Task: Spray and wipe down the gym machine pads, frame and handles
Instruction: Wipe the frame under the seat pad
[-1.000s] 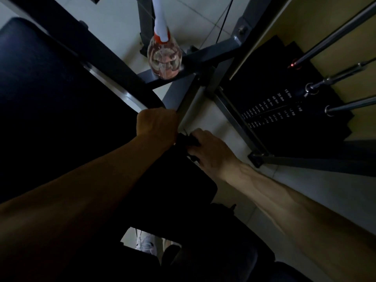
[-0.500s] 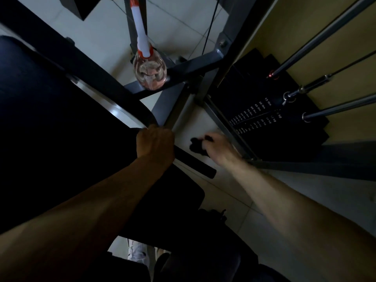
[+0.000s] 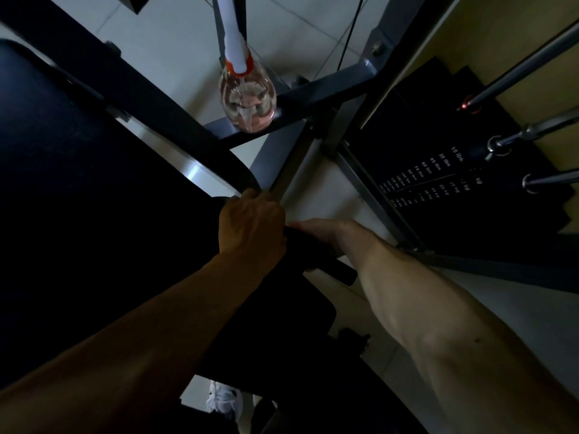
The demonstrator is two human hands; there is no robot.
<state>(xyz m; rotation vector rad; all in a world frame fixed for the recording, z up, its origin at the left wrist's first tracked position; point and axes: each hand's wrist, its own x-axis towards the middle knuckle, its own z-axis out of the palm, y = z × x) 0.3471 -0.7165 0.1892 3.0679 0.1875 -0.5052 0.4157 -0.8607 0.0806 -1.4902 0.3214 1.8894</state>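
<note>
Your left hand (image 3: 250, 227) clenches the top of the black padded cylindrical handle (image 3: 332, 265), long axis 10-to-4 o'clock; your right hand (image 3: 319, 234) sits nearer its free length, grasp hidden.

Grips the black handle (image 3: 341, 270) with both hands: left hand (image 3: 250, 223) closed at its inner end, right hand (image 3: 322, 233) just beside, touching it. Shows a spray bottle (image 3: 247, 101) upright on the grey frame (image 3: 329, 86), with the weight stack (image 3: 438, 183) at right.

The pale tiled floor (image 3: 169, 39) bore the grey frame (image 3: 329, 87) and, at two o'clock, a weight stack (image 3: 438, 183); a bottle (image 3: 247, 101) stood on the frame at twelve.
</note>
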